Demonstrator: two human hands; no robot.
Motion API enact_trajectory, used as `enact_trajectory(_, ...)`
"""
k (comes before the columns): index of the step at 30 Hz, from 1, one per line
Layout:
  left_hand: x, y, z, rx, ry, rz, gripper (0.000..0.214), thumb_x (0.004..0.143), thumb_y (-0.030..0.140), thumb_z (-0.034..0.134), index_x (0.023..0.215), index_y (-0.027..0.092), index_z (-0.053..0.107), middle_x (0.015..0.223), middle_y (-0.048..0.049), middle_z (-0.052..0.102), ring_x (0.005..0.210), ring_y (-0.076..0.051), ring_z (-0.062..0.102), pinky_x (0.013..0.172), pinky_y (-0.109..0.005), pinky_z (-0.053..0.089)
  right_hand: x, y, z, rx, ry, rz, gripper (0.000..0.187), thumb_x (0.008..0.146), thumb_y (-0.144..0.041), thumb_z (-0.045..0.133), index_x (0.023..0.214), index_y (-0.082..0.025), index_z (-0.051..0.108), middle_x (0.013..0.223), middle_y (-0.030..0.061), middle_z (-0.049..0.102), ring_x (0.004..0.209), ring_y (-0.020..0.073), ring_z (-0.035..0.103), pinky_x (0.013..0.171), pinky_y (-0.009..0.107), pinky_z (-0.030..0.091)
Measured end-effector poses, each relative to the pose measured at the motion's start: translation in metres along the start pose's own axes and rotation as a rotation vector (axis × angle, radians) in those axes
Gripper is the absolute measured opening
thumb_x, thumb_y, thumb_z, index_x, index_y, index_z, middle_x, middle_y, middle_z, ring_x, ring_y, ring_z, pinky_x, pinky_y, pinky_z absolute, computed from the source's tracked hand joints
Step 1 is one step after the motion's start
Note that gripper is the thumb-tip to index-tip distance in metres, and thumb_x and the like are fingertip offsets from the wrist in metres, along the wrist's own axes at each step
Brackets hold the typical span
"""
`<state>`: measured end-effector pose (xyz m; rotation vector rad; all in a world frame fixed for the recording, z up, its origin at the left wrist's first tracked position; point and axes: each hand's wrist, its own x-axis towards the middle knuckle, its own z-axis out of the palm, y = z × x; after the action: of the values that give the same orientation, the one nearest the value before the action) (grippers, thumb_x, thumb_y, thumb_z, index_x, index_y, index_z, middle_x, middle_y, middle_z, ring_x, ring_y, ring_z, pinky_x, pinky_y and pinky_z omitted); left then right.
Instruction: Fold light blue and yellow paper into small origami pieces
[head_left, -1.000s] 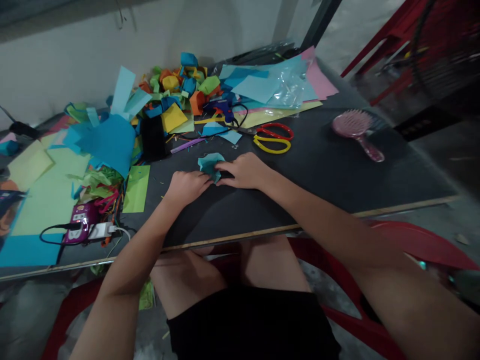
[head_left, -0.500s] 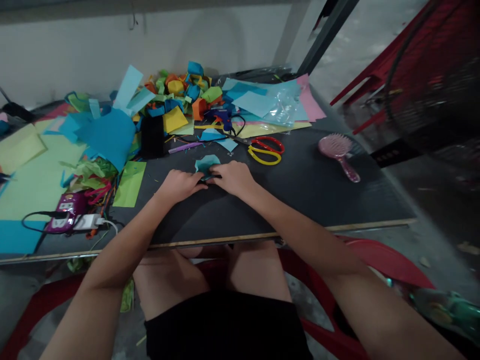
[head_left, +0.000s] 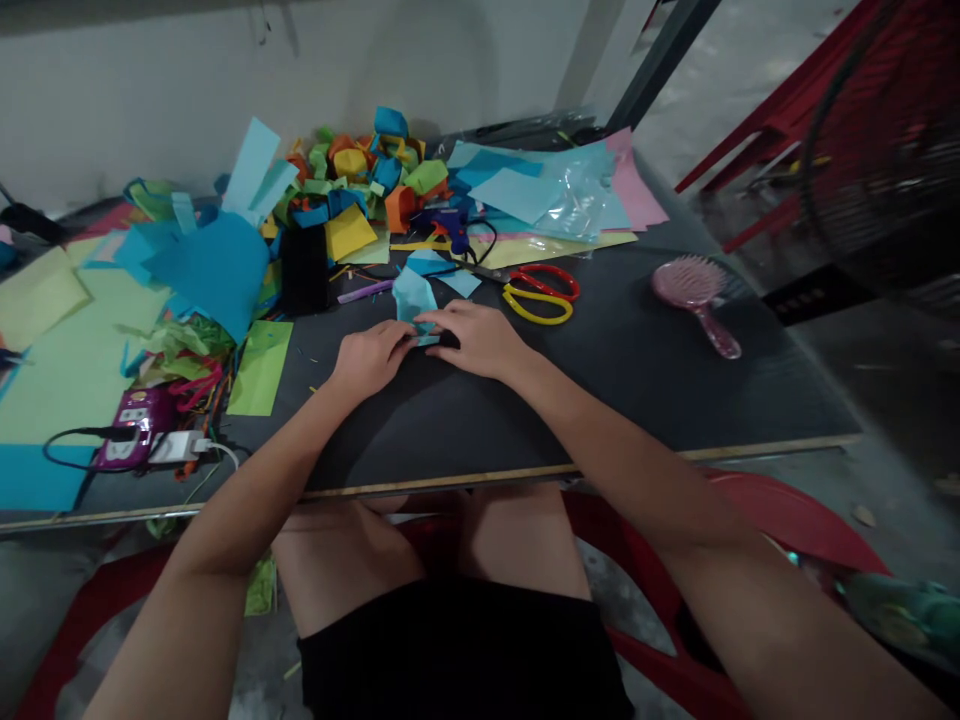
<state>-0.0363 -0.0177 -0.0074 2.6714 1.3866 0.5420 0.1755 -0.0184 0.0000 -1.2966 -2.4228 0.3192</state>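
Note:
Between my hands, on the dark table, is a creased piece of light blue paper (head_left: 414, 291). Its upper part stands up away from me, and a narrow edge shows lower down between my fingers. My left hand (head_left: 370, 357) pinches the paper's near left side with closed fingers. From the right, my right hand (head_left: 480, 338) grips it between thumb and fingers. Fingertips hide part of the lower fold. Just beyond lie a purple stick (head_left: 365, 291) and scissors (head_left: 541, 294) with one red and one yellow handle.
Folded coloured paper pieces (head_left: 349, 165) are heaped at the back, beside a dark phone (head_left: 304, 272) and a blue glue gun (head_left: 452, 228). A green sheet (head_left: 260, 368) and a purple power strip (head_left: 136, 428) lie left. A pink hairbrush (head_left: 697, 298) is right.
The light blue paper was flatter and mostly under my fingers; now its far part rises higher and a folded edge shows. My right hand has spread slightly. The view has shifted a little.

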Motion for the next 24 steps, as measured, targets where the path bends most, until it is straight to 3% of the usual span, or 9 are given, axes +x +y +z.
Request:
enact_trajectory(3, 0.004, -0.002, 0.006, -0.173, 0.029, -0.075, 0.017, 0.095, 0.025, 0.054, 0.103, 0.016, 0.066, 0.098, -0.0070, 0.073, 0.085, -0.016, 0.068, 0.071, -0.024, 0.047, 0.003, 0.005, 0.005, 0.180, 0.051, 0.039, 0.047, 0.082, -0.024, 0.071, 0.128, -0.023, 0.062, 0.094, 0.0050, 0.071, 0.093, 0.0229, 0.066, 0.084, 0.033, 0.046)
enact_trajectory(6, 0.007, -0.005, 0.008, -0.305, 0.031, -0.118, 0.020, 0.093, 0.028, 0.056, 0.107, 0.016, 0.063, 0.091, -0.0041, 0.072, 0.071, -0.012, 0.064, 0.068, -0.023, 0.047, 0.006, 0.007, 0.008, 0.353, 0.057, 0.087, 0.057, 0.078, -0.025, 0.074, 0.132, -0.019, 0.058, 0.079, 0.0014, 0.071, 0.082, 0.0214, 0.067, 0.082, 0.034, 0.048)
enact_trajectory(14, 0.005, -0.009, 0.006, -0.400, 0.047, -0.177, 0.033, 0.087, 0.025, 0.063, 0.119, 0.019, 0.056, 0.081, 0.0018, 0.069, 0.062, -0.009, 0.061, 0.063, -0.020, 0.046, 0.007, 0.007, 0.017, 0.456, 0.120, 0.137, 0.063, 0.077, -0.030, 0.072, 0.135, -0.017, 0.047, 0.082, 0.0030, 0.072, 0.077, 0.0197, 0.067, 0.076, 0.033, 0.048)
enact_trajectory(18, 0.006, -0.011, 0.008, -0.499, 0.063, -0.154, 0.009, 0.089, 0.022, 0.057, 0.094, 0.018, 0.064, 0.079, 0.0008, 0.069, 0.067, -0.009, 0.061, 0.066, -0.020, 0.046, 0.007, 0.008, 0.022, 0.498, 0.174, 0.159, 0.061, 0.073, -0.029, 0.072, 0.127, -0.018, 0.046, 0.082, 0.0016, 0.071, 0.071, 0.0176, 0.063, 0.069, 0.030, 0.045)
enact_trajectory(20, 0.006, -0.011, 0.008, -0.497, 0.061, -0.127, 0.010, 0.088, 0.021, 0.057, 0.085, 0.017, 0.066, 0.080, 0.0003, 0.069, 0.068, -0.009, 0.061, 0.067, -0.020, 0.046, 0.007, 0.008, 0.022, 0.525, 0.180, 0.158, 0.061, 0.071, -0.028, 0.072, 0.125, -0.017, 0.046, 0.080, 0.0013, 0.069, 0.069, 0.0169, 0.061, 0.067, 0.030, 0.044)
enact_trajectory(22, 0.006, -0.010, 0.006, -0.470, 0.052, -0.127, 0.012, 0.085, 0.026, 0.065, 0.093, 0.018, 0.069, 0.079, 0.0014, 0.068, 0.064, -0.008, 0.060, 0.065, -0.020, 0.045, 0.006, 0.007, 0.020, 0.545, 0.171, 0.142, 0.058, 0.073, -0.028, 0.070, 0.123, -0.017, 0.045, 0.079, 0.0010, 0.068, 0.068, 0.0164, 0.060, 0.067, 0.030, 0.043)
enact_trajectory(24, 0.005, -0.009, 0.004, -0.430, 0.030, -0.143, 0.028, 0.079, 0.031, 0.073, 0.104, 0.020, 0.070, 0.076, 0.0027, 0.067, 0.059, -0.008, 0.057, 0.062, -0.020, 0.044, 0.006, 0.007, 0.019, 0.551, 0.163, 0.122, 0.056, 0.074, -0.029, 0.069, 0.123, -0.016, 0.045, 0.077, 0.0001, 0.066, 0.067, 0.0161, 0.059, 0.067, 0.030, 0.043)
